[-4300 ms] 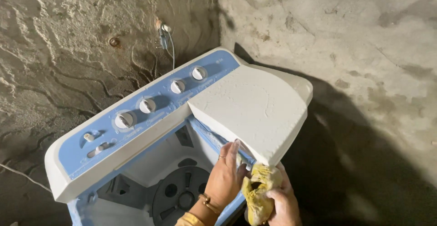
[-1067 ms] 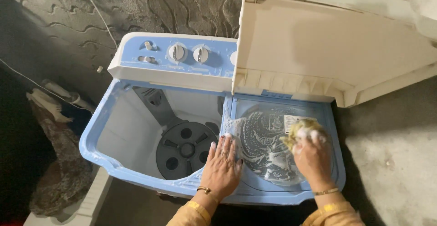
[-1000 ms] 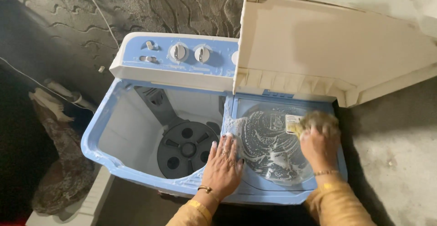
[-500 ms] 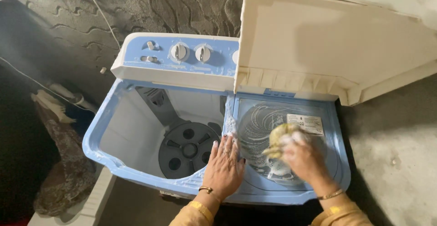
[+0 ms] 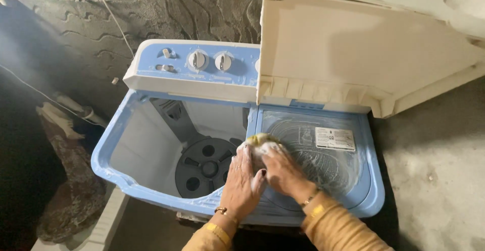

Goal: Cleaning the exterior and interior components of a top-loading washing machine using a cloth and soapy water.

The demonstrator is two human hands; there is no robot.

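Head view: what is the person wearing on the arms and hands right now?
Both arms wear mustard-yellow sleeves. The left hand has a gold bangle at the wrist, a ring on one finger and dark polished nails. The right hand has a thin gold bracelet at the wrist. Soapy foam clings to both hands. No gloves.

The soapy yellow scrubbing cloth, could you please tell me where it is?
The yellow cloth sits under the right hand, beside the left hand, on the transparent spinner lid's left edge.
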